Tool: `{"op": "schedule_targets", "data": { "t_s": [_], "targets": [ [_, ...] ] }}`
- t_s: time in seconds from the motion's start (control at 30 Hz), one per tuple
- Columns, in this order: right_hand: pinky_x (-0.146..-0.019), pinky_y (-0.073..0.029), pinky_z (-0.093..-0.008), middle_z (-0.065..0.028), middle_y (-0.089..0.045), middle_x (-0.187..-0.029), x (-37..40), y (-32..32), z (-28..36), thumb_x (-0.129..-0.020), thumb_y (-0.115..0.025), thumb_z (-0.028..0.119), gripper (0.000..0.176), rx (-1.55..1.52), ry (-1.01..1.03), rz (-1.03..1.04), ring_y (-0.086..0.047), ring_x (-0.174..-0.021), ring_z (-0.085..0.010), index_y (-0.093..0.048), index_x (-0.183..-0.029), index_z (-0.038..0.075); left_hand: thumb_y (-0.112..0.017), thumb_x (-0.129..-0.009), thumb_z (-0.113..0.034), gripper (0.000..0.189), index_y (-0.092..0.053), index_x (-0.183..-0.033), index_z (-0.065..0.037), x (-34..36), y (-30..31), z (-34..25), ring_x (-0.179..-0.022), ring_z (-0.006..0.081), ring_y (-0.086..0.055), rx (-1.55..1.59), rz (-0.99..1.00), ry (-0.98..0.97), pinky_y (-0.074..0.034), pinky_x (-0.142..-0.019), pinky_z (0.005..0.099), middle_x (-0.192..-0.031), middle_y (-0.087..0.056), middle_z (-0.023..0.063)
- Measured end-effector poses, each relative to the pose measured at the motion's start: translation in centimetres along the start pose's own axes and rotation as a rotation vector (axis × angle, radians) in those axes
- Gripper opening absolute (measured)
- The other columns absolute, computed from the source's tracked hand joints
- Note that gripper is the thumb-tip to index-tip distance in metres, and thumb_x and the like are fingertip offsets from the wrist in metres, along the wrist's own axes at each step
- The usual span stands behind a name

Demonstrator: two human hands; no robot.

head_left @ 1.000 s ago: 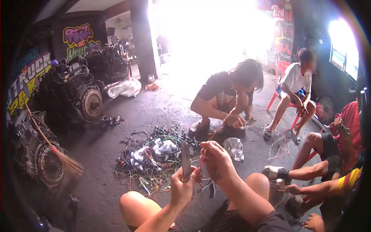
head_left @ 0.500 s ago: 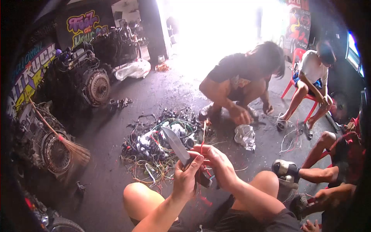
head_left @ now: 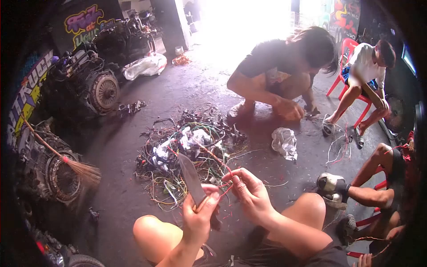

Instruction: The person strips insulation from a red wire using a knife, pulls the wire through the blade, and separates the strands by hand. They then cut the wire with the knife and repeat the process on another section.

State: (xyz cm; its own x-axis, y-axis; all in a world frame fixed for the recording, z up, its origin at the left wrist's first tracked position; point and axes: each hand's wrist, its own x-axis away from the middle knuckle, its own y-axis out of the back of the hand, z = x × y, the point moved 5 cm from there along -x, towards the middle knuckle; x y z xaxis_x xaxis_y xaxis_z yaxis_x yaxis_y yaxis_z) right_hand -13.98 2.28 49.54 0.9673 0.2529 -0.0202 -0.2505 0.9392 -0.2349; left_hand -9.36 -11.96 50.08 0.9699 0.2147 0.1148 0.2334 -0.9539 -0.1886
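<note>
Red wire [head_left: 224,165] is in the person's right hand [head_left: 252,193], pinched between thumb and curled fingers, its upper length slanting across the view of the heap [head_left: 222,141]. Whether it joins the heap cannot be told. The left hand [head_left: 198,219] is closed on the handle of a knife [head_left: 190,175], blade pointing up and away from the body; that grip appears to keep the fingers clear of the edge. Both hands are held close together above the knees, presumably so that wire and blade lie within easy reach of each other. The knees are bent and apart, which seems to leave working room between them.

The floor [head_left: 120,187] is dark, with small scraps scattered about. The heap, of tangled wires and pale wrapping, lies just beyond the hands; a crumpled plastic bag [head_left: 284,143] lies beside it. Another person [head_left: 267,58] crouches behind the bag, hands low. A further person leans forward on a red chair [head_left: 349,44]. Engine parts [head_left: 104,91] and a broom [head_left: 82,170] occupy the opposite side, the broom tilted against machinery. Strong light enters at the doorway [head_left: 244,22].
</note>
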Motion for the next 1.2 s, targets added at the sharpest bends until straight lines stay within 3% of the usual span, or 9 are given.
{"op": "schedule_targets", "data": {
  "t_s": [0.07, 0.2, 0.4, 0.6, 0.7, 0.8, 1.0, 1.1, 1.2],
  "targets": [
    [-0.063, -0.043, -0.0217, 0.0002, -0.060, -0.080, 0.3, -0.5, 0.5, -0.107, -0.046, 0.022, 0.025, 0.096, 0.058, 0.094, -0.052, -0.069, -0.0038, -0.062, -0.102, 0.003, -0.064, -0.095, -0.016, 0.022, -0.065, -0.113, -0.003, -1.5, 0.4, -0.8, -0.070, 0.0077, -0.057, -0.034, 0.025, -0.084, -0.044, -0.061, 0.0225, -0.085, -0.066, 0.0027],
    [-0.054, -0.037, -0.0213, 0.0038, -0.052, -0.069, 0.8, -1.4, 0.7, -0.107, -0.046, 0.027, 0.030, -0.130, -0.139, 0.224, -0.046, -0.059, -0.0040, -0.063, -0.102, 0.003, -0.065, -0.094, -0.015, 0.017, -0.065, -0.108, -0.004, -3.5, 0.5, -3.0, -0.069, 0.0075, -0.057, 0.050, 0.105, -0.004, -0.045, -0.061, 0.0224, -0.085, -0.066, 0.0026],
    [-0.054, -0.035, -0.0207, 0.0034, -0.055, -0.075, 1.2, -1.6, 0.6, -0.103, -0.055, 0.021, 0.019, -0.268, -0.109, 0.056, -0.045, -0.062, -0.0033, -0.062, -0.108, 0.004, -0.066, -0.094, -0.013, 0.010, -0.063, -0.098, -0.004, -4.0, 0.7, -3.1, -0.072, 0.0073, -0.057, 0.109, 0.122, -0.001, -0.045, -0.066, 0.0228, -0.084, -0.064, 0.0023],
    [-0.055, -0.035, -0.0201, 0.0014, -0.060, -0.085, 1.6, -1.5, -1.3, -0.101, -0.058, 0.017, 0.017, -0.413, -0.210, 0.231, -0.045, -0.063, -0.0033, -0.059, -0.114, 0.006, -0.063, -0.093, -0.017, 0.013, -0.058, -0.098, -0.006, -3.7, 0.9, -1.7, -0.070, 0.0129, -0.059, 0.283, 0.074, 0.204, -0.050, -0.065, 0.0287, -0.082, -0.062, 0.0043],
    [-0.053, -0.033, -0.0202, -0.0008, -0.062, -0.090, 1.6, -2.4, -1.2, -0.100, -0.058, 0.012, 0.014, -0.462, -0.253, 0.140, -0.046, -0.062, -0.0043, -0.058, -0.112, 0.005, -0.063, -0.093, -0.018, 0.014, -0.058, -0.098, -0.006, -4.2, 1.7, -1.2, -0.069, 0.0129, -0.059, 0.240, 0.072, 0.191, -0.049, -0.064, 0.0286, -0.082, -0.061, 0.0043],
    [-0.052, -0.033, -0.0191, 0.0000, -0.062, -0.088, 1.5, -2.6, -1.4, -0.099, -0.059, 0.014, 0.013, -0.383, -0.286, 0.121, -0.047, -0.063, -0.0040, -0.059, -0.109, 0.005, -0.066, -0.093, -0.012, 0.017, -0.059, -0.106, -0.004, -4.7, 2.2, -1.0, -0.073, 0.0109, -0.061, 0.293, 0.074, 0.163, -0.050, -0.064, 0.0254, -0.087, -0.065, 0.0050],
    [-0.053, -0.033, -0.0180, 0.0017, -0.058, -0.081, 0.9, -2.0, -1.8, -0.099, -0.061, 0.018, 0.013, -0.321, -0.212, 0.045, -0.050, -0.066, -0.0037, -0.061, -0.103, 0.006, -0.066, -0.093, -0.013, 0.012, -0.062, -0.101, -0.004, -4.6, 1.6, -1.3, -0.071, 0.0090, -0.058, 0.231, 0.197, 0.268, -0.048, -0.063, 0.0240, -0.084, -0.063, 0.0028],
    [-0.066, -0.044, -0.0237, 0.0003, -0.060, -0.082, 0.9, -1.8, -2.2, -0.099, -0.062, 0.018, 0.015, -0.364, -0.256, 0.036, -0.054, -0.073, -0.0068, -0.061, -0.100, 0.002, -0.068, -0.093, -0.014, 0.014, -0.062, -0.102, -0.004, -4.3, 1.5, -0.5, -0.070, 0.0085, -0.056, 0.159, 0.248, 0.202, -0.047, -0.062, 0.0238, -0.084, -0.062, 0.0020],
    [-0.066, -0.044, -0.0238, 0.0005, -0.060, -0.082, 0.9, -1.7, -2.0, -0.098, -0.064, 0.016, 0.014, -0.319, -0.211, 0.060, -0.054, -0.073, -0.0070, -0.060, -0.097, 0.003, -0.069, -0.093, -0.014, 0.014, -0.063, -0.100, -0.004, -4.2, 1.4, -0.7, -0.071, 0.0069, -0.055, 0.081, 0.258, 0.166, -0.046, -0.064, 0.0234, -0.082, -0.062, 0.0006]
  ]
}}
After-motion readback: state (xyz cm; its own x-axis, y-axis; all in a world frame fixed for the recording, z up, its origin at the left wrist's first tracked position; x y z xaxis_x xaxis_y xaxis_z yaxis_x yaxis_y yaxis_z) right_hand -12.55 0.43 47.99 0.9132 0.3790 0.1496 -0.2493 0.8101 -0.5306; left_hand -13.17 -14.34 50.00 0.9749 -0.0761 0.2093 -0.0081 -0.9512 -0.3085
